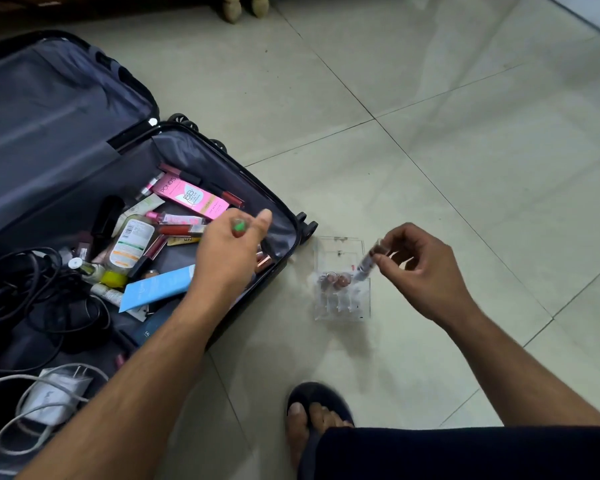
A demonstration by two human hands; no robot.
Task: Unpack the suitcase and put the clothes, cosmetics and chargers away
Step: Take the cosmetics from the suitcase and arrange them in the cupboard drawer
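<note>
Your right hand (420, 271) pinches a tube (366, 265) over the organiser (342, 299) on the floor, approx. 3 items in. Left hand (232, 251) grips a green-tipped item (239, 227) over the suitcase (284, 216). Cosmetics (187, 195), chargers (54, 393) mostly unpacked yet; no clothes seen.

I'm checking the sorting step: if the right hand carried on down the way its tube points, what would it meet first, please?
Most likely the clear organizer on the floor: the right hand pinches a small tube angled down towards it. How far above it hangs is unclear.
</note>
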